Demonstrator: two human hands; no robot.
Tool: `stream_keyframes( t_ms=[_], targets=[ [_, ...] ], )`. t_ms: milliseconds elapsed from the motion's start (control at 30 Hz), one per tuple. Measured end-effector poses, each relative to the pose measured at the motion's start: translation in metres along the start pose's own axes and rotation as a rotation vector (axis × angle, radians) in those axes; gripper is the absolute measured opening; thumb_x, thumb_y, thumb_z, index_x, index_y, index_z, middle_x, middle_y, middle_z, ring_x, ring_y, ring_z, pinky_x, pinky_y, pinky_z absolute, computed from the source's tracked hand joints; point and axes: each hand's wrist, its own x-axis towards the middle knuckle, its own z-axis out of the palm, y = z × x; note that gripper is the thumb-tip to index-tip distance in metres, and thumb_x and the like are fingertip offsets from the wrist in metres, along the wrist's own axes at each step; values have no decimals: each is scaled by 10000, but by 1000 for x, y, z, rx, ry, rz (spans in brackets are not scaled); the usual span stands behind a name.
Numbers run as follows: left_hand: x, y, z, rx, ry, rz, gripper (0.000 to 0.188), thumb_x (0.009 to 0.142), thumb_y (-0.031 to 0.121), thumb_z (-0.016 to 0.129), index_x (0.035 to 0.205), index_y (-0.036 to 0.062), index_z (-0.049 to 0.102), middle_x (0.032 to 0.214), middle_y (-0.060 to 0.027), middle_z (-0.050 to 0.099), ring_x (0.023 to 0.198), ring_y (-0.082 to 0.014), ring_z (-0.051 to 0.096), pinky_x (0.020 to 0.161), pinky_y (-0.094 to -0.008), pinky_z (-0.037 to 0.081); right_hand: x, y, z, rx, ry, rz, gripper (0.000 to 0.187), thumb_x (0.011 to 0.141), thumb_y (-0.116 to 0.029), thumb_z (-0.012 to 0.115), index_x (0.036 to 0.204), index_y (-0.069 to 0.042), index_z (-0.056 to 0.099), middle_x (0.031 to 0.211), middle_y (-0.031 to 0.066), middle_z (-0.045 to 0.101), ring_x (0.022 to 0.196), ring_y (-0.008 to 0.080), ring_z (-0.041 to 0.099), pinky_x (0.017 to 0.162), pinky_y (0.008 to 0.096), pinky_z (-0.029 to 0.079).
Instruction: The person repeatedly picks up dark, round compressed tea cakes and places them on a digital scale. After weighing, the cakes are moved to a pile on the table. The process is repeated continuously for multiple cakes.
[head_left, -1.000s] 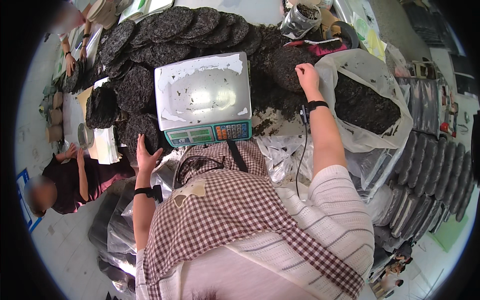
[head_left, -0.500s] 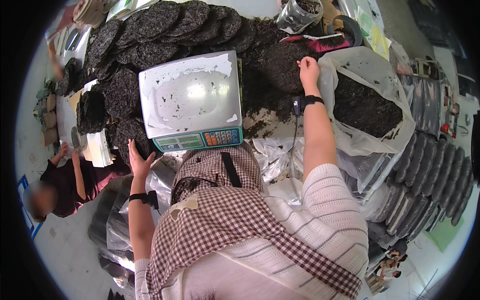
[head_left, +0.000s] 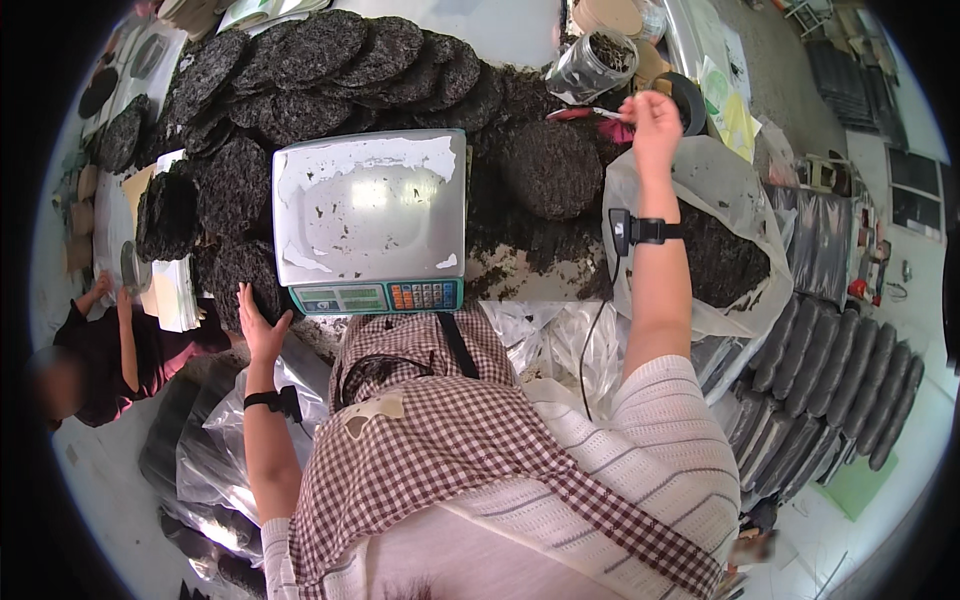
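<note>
Fingers spread, my left hand (head_left: pixel 262 325) rests against a round cake of dark dried seaweed (head_left: pixel 240 280) left of the scale. The scale (head_left: pixel 370 210) has a worn metal plate with a few dark flakes on it. My right hand (head_left: pixel 653 125) is raised, its fingers curled in a pinch; what they hold, if anything, cannot be made out. Below that hand lies a plastic bag (head_left: pixel 775 195) with loose dark seaweed (head_left: pixel 725 255). A round seaweed cake (head_left: pixel 552 170) lies right of the scale. A red-and-white slender tool (head_left: pixel 580 113) lies near my right fingers.
Overlapping round seaweed cakes (head_left: pixel 320 50) line the back of the table. Behind the bag stand a clear jar (head_left: pixel 592 65) and a roll of dark tape (head_left: pixel 687 103). Packed black sleeves (head_left: pixel 840 350) are stacked at right. Another person (head_left: pixel 130 365) works at left.
My right hand has moved right and farther back, away from the round cake, which now shows more fully. My left hand stays by its seaweed cake. The view has shifted slightly.
</note>
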Motion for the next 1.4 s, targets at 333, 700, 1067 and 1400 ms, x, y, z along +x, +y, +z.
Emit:
stream_keyframes(
  t_ms=[333,700,1067,1400],
  targets=[
    [-1,3,0,32,-14,-28,1081,756,271,888,1620,36,282,1702,-215,287,1570,-427,261,1274,-509,247,100,-24,-20,-815,121,-523,159,869,-225,832,944,-87,810,1004,99,727,862,279,676,786,383,552],
    [9,5,-13,-27,-35,-31,999,737,293,905,1571,54,411,1653,-203,404,1521,-392,387,1236,-465,348,-153,92,12,-1267,-539,-241,1017,611,-471,953,1445,-22,582,1552,191,533,1388,382,526,1157,482,434],
    [12,-7,-22,-35,-12,99,939,781,332,883,1553,42,435,1661,-212,385,1519,-404,387,1237,-469,345,-160,94,13,-958,-337,-417,539,793,-314,881,1225,-46,701,1349,182,626,1221,335,625,1036,450,531],
    [4,-10,-11,-10,42,148,918,775,289,865,1549,44,436,1643,-191,416,1492,-387,425,1211,-476,380,-177,72,-15,-655,52,-1,308,911,-192,815,1143,-15,715,982,112,744,810,196,706,731,335,586]
  ],
)
